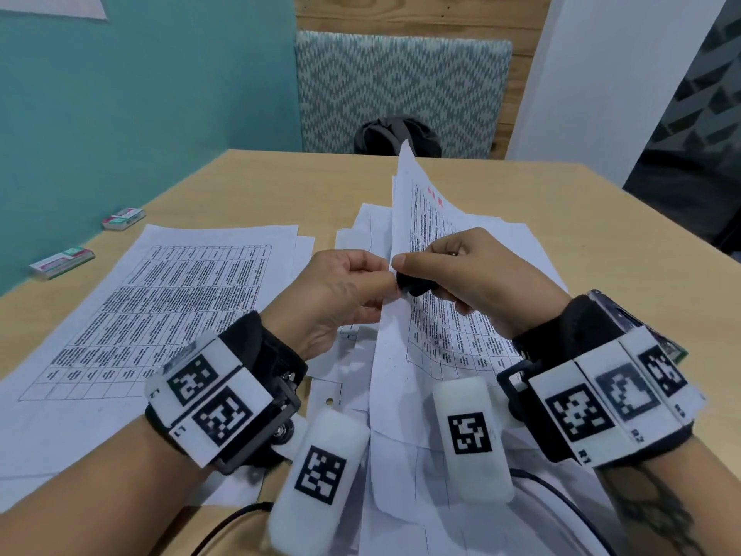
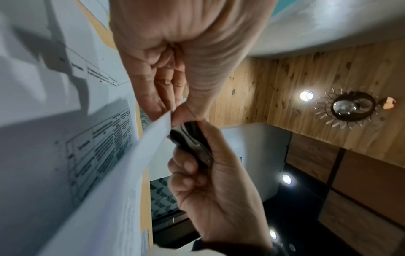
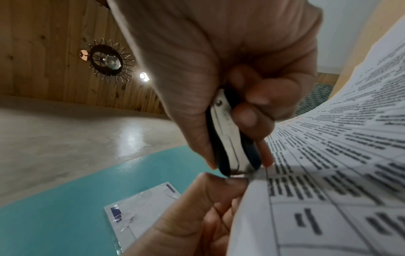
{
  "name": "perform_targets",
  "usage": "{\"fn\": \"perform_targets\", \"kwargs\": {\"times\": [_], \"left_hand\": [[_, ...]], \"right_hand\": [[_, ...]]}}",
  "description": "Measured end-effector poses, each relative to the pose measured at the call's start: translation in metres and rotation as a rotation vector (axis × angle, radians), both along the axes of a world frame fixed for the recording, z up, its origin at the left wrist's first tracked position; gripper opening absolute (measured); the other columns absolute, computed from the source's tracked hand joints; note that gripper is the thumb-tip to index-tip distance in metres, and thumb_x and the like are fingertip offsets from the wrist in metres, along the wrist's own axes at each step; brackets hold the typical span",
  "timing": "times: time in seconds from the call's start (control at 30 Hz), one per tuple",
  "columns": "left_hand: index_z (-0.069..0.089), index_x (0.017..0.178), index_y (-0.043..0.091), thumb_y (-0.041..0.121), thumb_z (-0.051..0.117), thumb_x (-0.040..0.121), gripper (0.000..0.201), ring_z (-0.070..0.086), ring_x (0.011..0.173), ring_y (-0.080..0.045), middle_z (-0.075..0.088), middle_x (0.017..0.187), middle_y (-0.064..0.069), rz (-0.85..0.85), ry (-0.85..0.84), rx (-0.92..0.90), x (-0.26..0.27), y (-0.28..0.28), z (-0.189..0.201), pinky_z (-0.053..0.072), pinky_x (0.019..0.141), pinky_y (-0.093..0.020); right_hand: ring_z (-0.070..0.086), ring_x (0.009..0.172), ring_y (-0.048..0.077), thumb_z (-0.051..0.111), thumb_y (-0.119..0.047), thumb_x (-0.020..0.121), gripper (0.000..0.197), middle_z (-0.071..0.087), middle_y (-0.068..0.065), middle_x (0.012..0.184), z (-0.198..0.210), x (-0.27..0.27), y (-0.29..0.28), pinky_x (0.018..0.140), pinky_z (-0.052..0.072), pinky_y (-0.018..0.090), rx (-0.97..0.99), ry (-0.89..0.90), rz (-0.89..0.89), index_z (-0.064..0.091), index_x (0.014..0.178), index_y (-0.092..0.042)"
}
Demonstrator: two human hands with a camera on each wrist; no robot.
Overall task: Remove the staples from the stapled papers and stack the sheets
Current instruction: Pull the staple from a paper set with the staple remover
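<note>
Above the table point(image 1: 248, 182), left hand point(image 1: 341, 290) pinching the corner of the raised papers point(image 1: 421, 218) between thumb and fingers, right hand point(image 1: 473, 274) squeezing the black remover point(image 1: 415, 286) tight, tip against that pinched corner, loose sheets point(image 1: 160, 298) flat to the left.

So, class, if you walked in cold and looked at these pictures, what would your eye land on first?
First, the two hands meeting over the middle of the table: the left hand pinches the corner of the raised stapled papers, and the right hand grips a black staple remover at that corner. Next, the flat printed sheets on the left.
</note>
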State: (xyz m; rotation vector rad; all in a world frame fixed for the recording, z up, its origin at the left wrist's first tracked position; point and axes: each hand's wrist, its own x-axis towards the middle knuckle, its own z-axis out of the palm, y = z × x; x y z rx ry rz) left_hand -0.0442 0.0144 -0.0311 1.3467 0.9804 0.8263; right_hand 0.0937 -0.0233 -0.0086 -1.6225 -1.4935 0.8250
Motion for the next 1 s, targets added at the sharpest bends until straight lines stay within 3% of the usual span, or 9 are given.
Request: {"fn": "perform_targets", "kwargs": {"times": [0.1, 0.23, 0.4, 0.5, 0.63, 0.7, 0.8, 0.9, 1.0], "left_hand": [[0.056, 0.072, 0.010, -0.008, 0.057, 0.078, 0.018, 0.054, 0.049, -0.005, 0.058, 0.065, -0.007, 0.033, 0.023, 0.040, 0.0023, -0.0025, 0.0015, 0.043, 0.044, -0.011], [0.059, 0.080, 0.006, -0.008, 0.056, 0.076, 0.015, 0.051, 0.039, 0.000, 0.054, 0.062, -0.007, 0.063, 0.061, 0.093, 0.0044, -0.0032, 0.0017, 0.043, 0.044, -0.010], [0.058, 0.078, 0.008, -0.004, 0.059, 0.078, 0.012, 0.049, 0.038, 0.000, 0.051, 0.061, -0.005, 0.078, 0.080, 0.122, 0.0064, -0.0050, 0.0011, 0.042, 0.044, -0.011], [0.057, 0.077, 0.011, -0.002, 0.058, 0.079, 0.013, 0.050, 0.041, 0.000, 0.050, 0.061, -0.005, 0.061, 0.074, 0.127, 0.0064, -0.0054, 0.0015, 0.042, 0.044, -0.009], [0.058, 0.077, 0.012, -0.006, 0.066, 0.075, 0.020, 0.057, 0.052, -0.003, 0.059, 0.063, -0.002, -0.040, 0.038, 0.090, -0.0004, -0.0043, 0.0028, 0.043, 0.045, -0.011], [0.058, 0.077, 0.014, -0.002, 0.073, 0.071, 0.023, 0.059, 0.051, -0.001, 0.057, 0.054, 0.007, -0.065, 0.024, 0.097, -0.0031, -0.0033, 0.0024, 0.043, 0.045, -0.011], [0.056, 0.077, 0.014, 0.001, 0.074, 0.070, 0.023, 0.057, 0.047, 0.001, 0.052, 0.043, 0.013, -0.059, 0.028, 0.101, -0.0023, -0.0023, 0.0015, 0.043, 0.045, -0.011], [0.053, 0.075, 0.015, -0.002, 0.072, 0.072, 0.025, 0.055, 0.044, 0.001, 0.049, 0.041, 0.013, -0.043, 0.054, 0.084, -0.0001, -0.0013, 0.0010, 0.041, 0.042, -0.010], [0.051, 0.068, 0.014, -0.007, 0.069, 0.073, 0.029, 0.053, 0.042, -0.002, 0.046, 0.053, 0.002, 0.036, 0.052, 0.064, -0.0019, 0.0026, -0.0017, 0.040, 0.040, -0.010]], "right_hand": [[0.032, 0.048, 0.014, 0.065, -0.030, 0.082, 0.031, 0.051, -0.008, 0.038, 0.0005, -0.0013, -0.0010, 0.042, 0.024, 0.022, 0.008, -0.018, -0.026, 0.066, 0.055, -0.016], [0.030, 0.045, 0.014, 0.065, -0.030, 0.082, 0.032, 0.046, -0.009, 0.031, -0.0002, -0.0027, -0.0004, 0.043, 0.023, 0.023, 0.004, -0.052, -0.061, 0.066, 0.056, -0.010], [0.031, 0.041, 0.012, 0.066, -0.031, 0.080, 0.038, 0.046, -0.001, 0.043, -0.0021, -0.0031, 0.0013, 0.044, 0.023, 0.025, 0.019, -0.098, -0.101, 0.069, 0.073, 0.006], [0.031, 0.044, 0.015, 0.065, -0.029, 0.079, 0.041, 0.047, 0.006, 0.051, -0.0030, -0.0030, 0.0012, 0.047, 0.024, 0.027, 0.036, -0.109, -0.114, 0.065, 0.074, 0.011], [0.033, 0.046, 0.017, 0.064, -0.028, 0.080, 0.035, 0.050, 0.010, 0.055, -0.0010, -0.0021, -0.0006, 0.046, 0.023, 0.024, 0.012, -0.082, -0.097, 0.069, 0.071, 0.006], [0.032, 0.055, 0.022, 0.064, -0.027, 0.080, 0.037, 0.044, 0.014, 0.061, -0.0015, -0.0014, 0.0000, 0.047, 0.020, 0.026, -0.012, -0.038, -0.082, 0.067, 0.075, 0.009], [0.033, 0.062, 0.023, 0.064, -0.028, 0.079, 0.029, 0.051, 0.015, 0.069, -0.0027, -0.0014, 0.0001, 0.047, 0.021, 0.027, -0.025, -0.006, -0.078, 0.071, 0.071, -0.001], [0.034, 0.054, 0.021, 0.065, -0.029, 0.079, 0.033, 0.050, 0.011, 0.060, -0.0024, -0.0021, -0.0003, 0.046, 0.021, 0.024, -0.020, -0.019, -0.086, 0.070, 0.073, 0.004], [0.038, 0.038, 0.005, 0.064, -0.028, 0.082, 0.028, 0.058, -0.004, 0.051, 0.0003, -0.0019, -0.0016, 0.041, 0.026, 0.017, -0.016, -0.048, -0.112, 0.070, 0.060, -0.012]]}}
